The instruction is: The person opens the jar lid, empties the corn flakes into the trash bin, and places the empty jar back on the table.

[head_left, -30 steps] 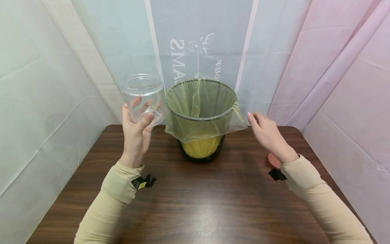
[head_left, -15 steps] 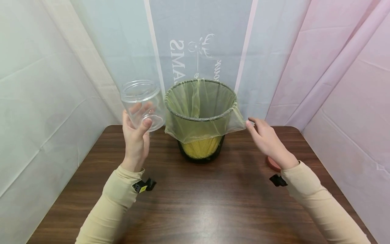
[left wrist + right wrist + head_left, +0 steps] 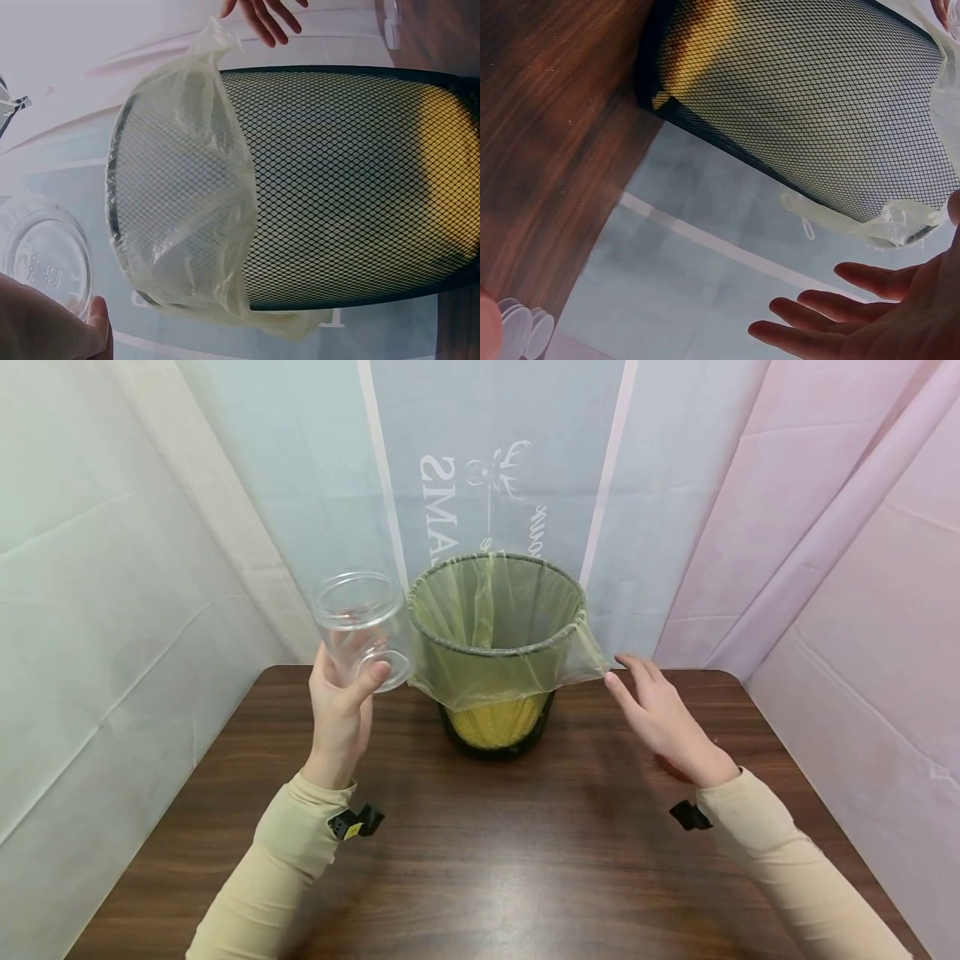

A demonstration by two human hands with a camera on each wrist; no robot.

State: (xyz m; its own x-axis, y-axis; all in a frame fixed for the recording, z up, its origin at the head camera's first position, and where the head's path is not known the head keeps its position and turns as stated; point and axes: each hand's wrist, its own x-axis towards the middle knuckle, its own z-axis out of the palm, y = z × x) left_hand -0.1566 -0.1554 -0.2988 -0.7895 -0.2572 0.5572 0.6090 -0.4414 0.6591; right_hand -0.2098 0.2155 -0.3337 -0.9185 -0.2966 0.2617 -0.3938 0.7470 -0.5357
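My left hand (image 3: 341, 710) holds a clear, wide-mouthed jar (image 3: 362, 610) upright, thumb in front and fingers behind, left of a black mesh wastebasket (image 3: 491, 727). The jar's round bottom (image 3: 49, 262) shows in the left wrist view, and I see nothing inside it. A thin yellowish bin liner (image 3: 487, 681) lines the basket and folds down over its rim, with a corner sticking out to the right. Beside that corner is my right hand (image 3: 660, 710), its thumb tip right at the liner's edge. The fingers are straight and spread, as the right wrist view also shows.
A reddish round lid (image 3: 670, 768) lies on the brown wooden table (image 3: 487, 852), mostly hidden under my right wrist. Several clear discs (image 3: 529, 330) stand near it in the right wrist view. Fabric curtains (image 3: 285, 502) close in the back and both sides.
The left hand has lowered the jar slightly and brought it a little to the right. My right hand has dropped a little, and its fingers have straightened and spread by the liner corner.
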